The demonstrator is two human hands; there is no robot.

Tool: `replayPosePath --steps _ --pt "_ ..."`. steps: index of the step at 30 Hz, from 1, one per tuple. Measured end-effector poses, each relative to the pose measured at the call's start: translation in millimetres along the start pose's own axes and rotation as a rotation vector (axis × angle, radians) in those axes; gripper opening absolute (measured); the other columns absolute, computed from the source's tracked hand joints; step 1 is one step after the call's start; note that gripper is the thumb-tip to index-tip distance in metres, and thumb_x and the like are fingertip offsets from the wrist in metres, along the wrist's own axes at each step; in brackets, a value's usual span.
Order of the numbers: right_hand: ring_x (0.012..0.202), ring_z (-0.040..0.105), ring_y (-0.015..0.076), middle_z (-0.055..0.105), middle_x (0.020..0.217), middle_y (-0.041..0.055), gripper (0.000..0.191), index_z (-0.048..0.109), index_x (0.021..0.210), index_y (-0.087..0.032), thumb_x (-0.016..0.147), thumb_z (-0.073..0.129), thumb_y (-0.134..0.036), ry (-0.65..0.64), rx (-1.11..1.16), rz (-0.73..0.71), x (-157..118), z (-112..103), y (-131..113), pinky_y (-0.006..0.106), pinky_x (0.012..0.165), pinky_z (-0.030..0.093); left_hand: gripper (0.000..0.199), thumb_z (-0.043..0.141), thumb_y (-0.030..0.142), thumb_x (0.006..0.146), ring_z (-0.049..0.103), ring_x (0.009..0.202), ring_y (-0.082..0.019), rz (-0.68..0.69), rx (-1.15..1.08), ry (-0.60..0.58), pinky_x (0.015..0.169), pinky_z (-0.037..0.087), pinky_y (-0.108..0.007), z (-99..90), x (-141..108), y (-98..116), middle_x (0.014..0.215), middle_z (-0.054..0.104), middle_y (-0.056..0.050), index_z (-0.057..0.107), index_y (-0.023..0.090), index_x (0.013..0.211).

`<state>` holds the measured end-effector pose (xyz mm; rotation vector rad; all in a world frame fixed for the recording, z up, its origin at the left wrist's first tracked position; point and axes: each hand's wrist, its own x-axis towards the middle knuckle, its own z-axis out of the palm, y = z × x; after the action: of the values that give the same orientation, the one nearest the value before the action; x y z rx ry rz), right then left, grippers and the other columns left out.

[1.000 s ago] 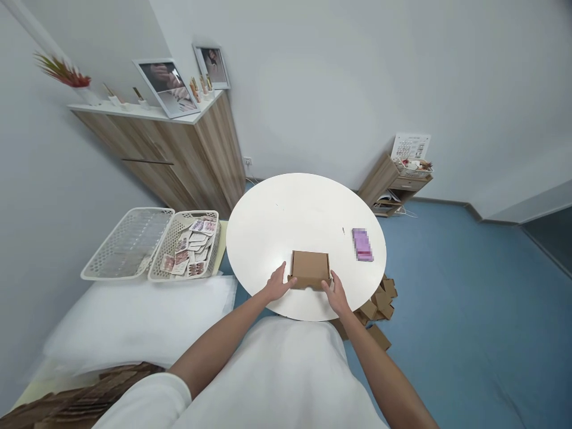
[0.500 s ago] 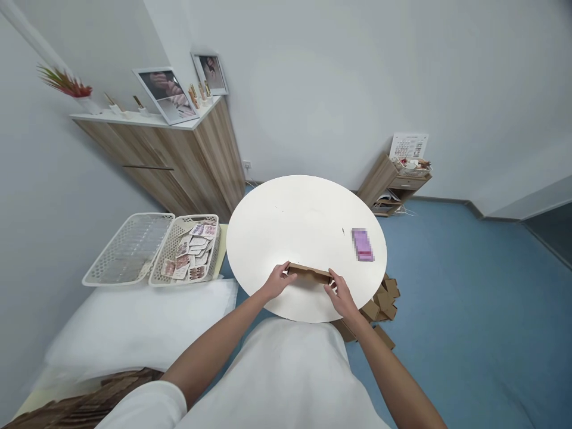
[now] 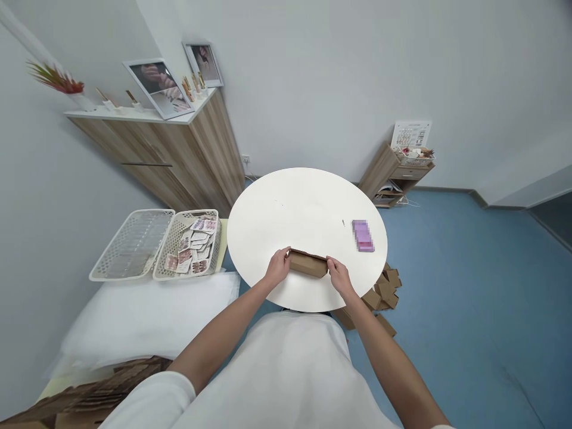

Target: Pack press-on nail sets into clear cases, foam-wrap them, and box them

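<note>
A small brown cardboard box [image 3: 307,264] is held between both hands over the near part of the round white table [image 3: 308,202]. My left hand [image 3: 279,266] grips its left end, fingers bent around the upper corner. At the right end my right hand [image 3: 338,275] has its fingers closed on the box's edge. The long side of the box faces me, and its top edge looks raised. A blurred purple item [image 3: 363,236] lies on the right side of the table, with a tiny dark object [image 3: 344,223] to its left.
Two white baskets stand at the left, one with clear plastic pieces [image 3: 134,244], one with printed cards [image 3: 194,244]. Brown boxes [image 3: 386,290] are piled on the floor at the right. A wooden cabinet [image 3: 179,149] and a small shelf [image 3: 379,170] stand behind.
The box has tilted so that its long side shows more, and both hands have moved slightly up in the view. My right hand's fingers have closed on the box end.
</note>
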<state>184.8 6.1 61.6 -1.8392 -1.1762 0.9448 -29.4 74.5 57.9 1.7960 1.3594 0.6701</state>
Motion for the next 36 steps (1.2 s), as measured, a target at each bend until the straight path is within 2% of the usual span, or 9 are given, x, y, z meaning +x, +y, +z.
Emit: replayPosePath --steps 6,11,15,18,21,24,29,33,36 --pt "0.093 0.053 0.0189 0.059 0.107 0.0066 0.049 0.054 0.116 -0.021 0.077 0.042 -0.049 -0.016 0.007 -0.025 -5 -2 6 0.036 0.086 0.04 0.035 0.048 0.032 0.076 0.054 0.084 -0.018 -0.114 -0.141 -0.04 0.081 0.042 -0.032 -9.2 -1 2 0.094 0.059 -0.005 0.056 0.022 0.109" --pt "0.082 0.055 0.0162 0.061 0.099 0.0054 0.047 0.057 0.111 -0.022 0.077 0.04 -0.051 -0.074 0.177 0.119 -5 -7 7 0.031 0.072 0.045 0.045 0.04 0.053 0.078 0.056 0.083 -0.018 -0.283 -0.342 -0.126 0.072 0.044 -0.028 -16.6 6 6 0.101 0.059 -0.008 0.058 0.019 0.102" --pt "0.074 0.056 0.015 0.061 0.093 0.0051 0.044 0.058 0.106 -0.02 0.073 0.049 -0.047 -0.037 0.187 0.167 1 -7 8 0.03 0.068 0.045 0.053 0.053 0.051 0.072 0.058 0.08 -0.017 -0.412 -0.335 -0.135 0.07 0.044 -0.028 -17.4 13 2 0.1 0.059 -0.01 0.05 0.018 0.113" --pt "0.071 0.056 0.0144 0.06 0.094 0.0047 0.044 0.057 0.107 -0.02 0.071 0.051 -0.043 -0.042 0.112 0.167 2 -2 10 0.03 0.067 0.045 0.048 0.055 0.049 0.07 0.058 0.078 -0.018 -0.472 -0.329 -0.217 0.068 0.044 -0.028 -15.8 10 -5 0.099 0.06 -0.01 0.054 0.019 0.107" --pt "0.071 0.057 0.0147 0.059 0.099 0.0064 0.04 0.058 0.104 -0.019 0.074 0.045 -0.042 -0.064 0.055 0.15 0 4 12 0.03 0.066 0.046 0.041 0.05 0.051 0.072 0.058 0.079 -0.018 -0.442 -0.355 -0.251 0.067 0.043 -0.027 -13.4 5 -11 0.099 0.061 -0.008 0.06 0.02 0.097" --pt "0.08 0.057 0.0174 0.059 0.102 0.0069 0.038 0.059 0.103 -0.02 0.077 0.04 -0.04 -0.026 0.001 0.133 1 9 11 0.031 0.068 0.046 0.038 0.048 0.048 0.074 0.057 0.082 -0.019 -0.376 -0.346 -0.23 0.068 0.043 -0.028 -12.1 2 -12 0.097 0.062 -0.007 0.063 0.018 0.092" --pt "0.096 0.052 0.0197 0.057 0.107 0.0073 0.037 0.059 0.106 -0.021 0.079 0.039 -0.037 0.071 -0.071 0.034 0 9 10 0.034 0.083 0.043 0.038 0.048 0.043 0.075 0.058 0.089 -0.021 -0.311 -0.337 -0.207 0.073 0.044 -0.03 -8.9 2 -14 0.102 0.062 -0.009 0.062 0.017 0.098" --pt "0.096 0.053 0.0189 0.054 0.108 0.009 0.035 0.059 0.106 -0.019 0.08 0.041 -0.034 0.131 -0.06 -0.04 -11 6 18 0.035 0.086 0.043 0.035 0.05 0.03 0.075 0.059 0.089 -0.019 -0.209 -0.345 -0.155 0.079 0.045 -0.031 6.0 -4 -18 0.109 0.061 -0.008 0.058 0.018 0.107" --pt "0.102 0.051 0.0195 0.05 0.113 0.0099 0.031 0.062 0.098 -0.019 0.077 0.044 -0.033 0.168 -0.037 -0.033 -23 6 32 0.033 0.085 0.045 0.033 0.053 0.02 0.072 0.06 0.086 -0.017 -0.177 -0.319 -0.202 0.08 0.046 -0.029 23.2 -15 -20 0.109 0.061 -0.006 0.058 0.018 0.104"
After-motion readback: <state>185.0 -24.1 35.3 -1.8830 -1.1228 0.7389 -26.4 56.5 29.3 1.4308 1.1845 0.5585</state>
